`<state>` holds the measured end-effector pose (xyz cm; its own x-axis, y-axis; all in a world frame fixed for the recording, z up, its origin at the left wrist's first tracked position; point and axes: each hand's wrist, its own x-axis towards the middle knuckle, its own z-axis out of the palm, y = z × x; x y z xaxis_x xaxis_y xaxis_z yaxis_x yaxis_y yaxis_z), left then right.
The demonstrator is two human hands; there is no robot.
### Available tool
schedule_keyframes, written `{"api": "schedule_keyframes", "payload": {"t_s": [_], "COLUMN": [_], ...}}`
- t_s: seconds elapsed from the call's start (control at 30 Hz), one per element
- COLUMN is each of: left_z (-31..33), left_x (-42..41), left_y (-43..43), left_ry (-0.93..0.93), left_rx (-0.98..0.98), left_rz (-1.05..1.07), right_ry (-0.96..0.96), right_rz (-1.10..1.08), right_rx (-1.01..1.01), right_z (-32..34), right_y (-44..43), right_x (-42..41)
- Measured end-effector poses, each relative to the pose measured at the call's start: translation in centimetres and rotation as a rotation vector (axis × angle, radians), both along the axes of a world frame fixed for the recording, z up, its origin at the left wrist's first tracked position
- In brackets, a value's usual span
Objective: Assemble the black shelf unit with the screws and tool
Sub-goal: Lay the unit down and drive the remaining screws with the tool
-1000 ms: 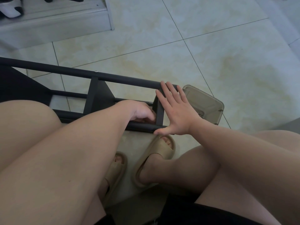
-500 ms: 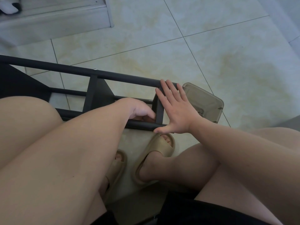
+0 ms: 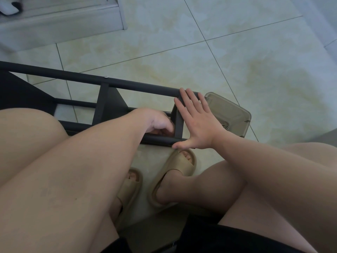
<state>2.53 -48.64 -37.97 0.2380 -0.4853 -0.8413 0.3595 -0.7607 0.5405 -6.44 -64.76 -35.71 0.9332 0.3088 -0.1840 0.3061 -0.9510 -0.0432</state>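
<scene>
The black shelf unit (image 3: 102,108) lies on its side on the tiled floor in front of my knees. Its long black tubes run from the left edge to the middle, joined by short crossbars. My right hand (image 3: 198,123) lies flat with straight fingers against the end crossbar, thumb under the near tube. My left hand (image 3: 156,123) reaches inside the frame just left of that crossbar, its fingers curled downward; what they hold is hidden. A silver screw head (image 3: 105,76) shows on the far tube.
A smoky translucent plastic box (image 3: 231,114) sits on the floor right behind my right hand. My feet in beige slides (image 3: 175,172) are under the frame's near tube. A grey step (image 3: 60,21) rises at the top left. Open tile lies to the right.
Both hands stay where they were on the frame's end. The view has shifted slightly; nothing else has visibly moved.
</scene>
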Motion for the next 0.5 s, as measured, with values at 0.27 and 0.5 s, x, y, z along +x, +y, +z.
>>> {"api": "schedule_keyframes", "payload": {"t_s": [0.27,0.5], "left_z": [-0.23,-0.32], "left_x": [0.06,0.04], "left_y": [0.01,0.04], "left_ry": [0.019,0.031], "left_rx": [-0.004,-0.050], "left_rz": [0.015,0.025], "right_ry": [-0.007,-0.021], "right_rz": [-0.001,0.002], "right_rx": [0.010,0.008], "right_z": [-0.12,-0.23], "right_y": [-0.04,-0.12], "right_x": [-0.03,0.07]}}
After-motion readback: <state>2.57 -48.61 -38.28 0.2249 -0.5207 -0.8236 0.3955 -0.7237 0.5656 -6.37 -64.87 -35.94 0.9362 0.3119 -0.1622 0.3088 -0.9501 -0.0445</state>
